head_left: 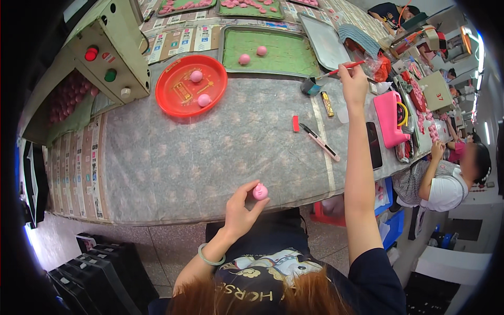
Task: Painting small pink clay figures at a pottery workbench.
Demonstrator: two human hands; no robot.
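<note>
Pink round figure point(260, 192) is being pinched between the thumb and index finger of the left hand point(240, 212), near the front edge of the table point(173, 157). Well ahead and to the right of those fingers, a red-handled brush point(359, 63) is being pinched by the right hand point(354, 86), its far end being aimed leftward from the fingertips at a dark cup point(311, 87); whether the bristles are being dipped cannot be told. If the figure is being squeezed too hard, its surface could be getting dented, should it be soft; if too lightly, it could be getting lost over the edge just behind the left fingers. Should the cup's rim be caught by the brush, its contents could be getting spilled toward the pen-like tool point(320, 142) lying between both hands' fingers.
</note>
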